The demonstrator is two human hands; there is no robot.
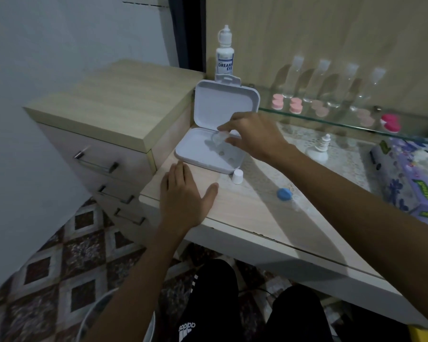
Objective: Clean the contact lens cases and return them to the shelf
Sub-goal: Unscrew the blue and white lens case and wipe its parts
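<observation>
A white hinged box (203, 154) lies open on the desk, its lid (225, 102) standing upright. My right hand (252, 137) pinches a small clear lens case cup (219, 138) just above the box's tray. My left hand (185, 196) rests flat on the desk in front of the box, fingers spread. A white cap (238, 176) and a blue lens case lid (284, 194) lie loose on the desk. Pink lens cases (295, 105) and a red one (391, 123) sit on the glass shelf (331, 119).
A solution bottle (224, 55) stands behind the box. Several clear bottles (331, 82) line the shelf back. A small white dropper bottle (319, 149) sits under the shelf, a purple tissue pack (415, 181) at right. A drawer unit (104, 124) stands left.
</observation>
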